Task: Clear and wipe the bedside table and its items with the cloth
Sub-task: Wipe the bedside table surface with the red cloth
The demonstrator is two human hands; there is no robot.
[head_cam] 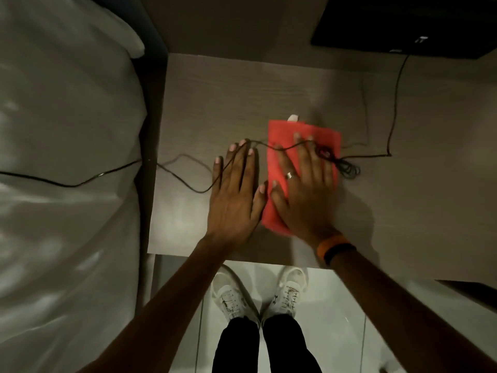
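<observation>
A red cloth (279,135) lies folded flat on the grey wood-grain bedside table (215,98). My right hand (304,184) presses flat on the cloth, fingers spread, a ring on one finger. My left hand (234,192) lies flat on the bare tabletop just left of the cloth, fingers apart. A thin black cable (183,170) runs across the table, over the fingers of both hands, and bunches in a small coil (347,168) at the cloth's right edge. A small white tag (293,118) sticks out from under the cloth's far edge.
A bed with white sheets (67,157) borders the table on the left; the cable trails onto it. A dark box (403,20) sits at the back right, with the cable rising to it. My white shoes (231,297) stand on the pale floor below the table's front edge.
</observation>
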